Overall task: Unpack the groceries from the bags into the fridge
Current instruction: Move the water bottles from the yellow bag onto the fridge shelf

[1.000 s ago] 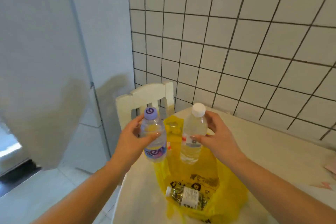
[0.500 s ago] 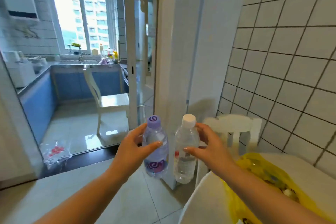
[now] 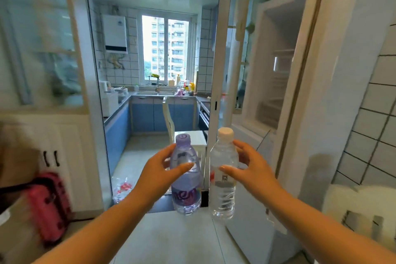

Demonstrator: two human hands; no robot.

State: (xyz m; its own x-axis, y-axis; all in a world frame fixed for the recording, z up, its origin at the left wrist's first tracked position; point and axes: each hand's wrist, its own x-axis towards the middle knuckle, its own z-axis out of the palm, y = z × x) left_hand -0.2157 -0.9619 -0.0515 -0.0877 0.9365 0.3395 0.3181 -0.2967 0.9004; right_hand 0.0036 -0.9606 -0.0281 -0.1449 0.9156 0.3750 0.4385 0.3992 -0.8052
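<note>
Two bottles up, one per hand, both upright and nearly touching. Left hand (image 3: 158, 174) grips the purple-capped bottle (image 3: 186, 180), thumb across its front. Right hand (image 3: 251, 170) grips the white-capped clear bottle (image 3: 222, 176) likewise. Open fridge (image 3: 276, 83) sits beyond the right hand, up and to its right.

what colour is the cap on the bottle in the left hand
Purple, on the purple-tinted bottle that the left hand holds; it shows in the head view.
</note>
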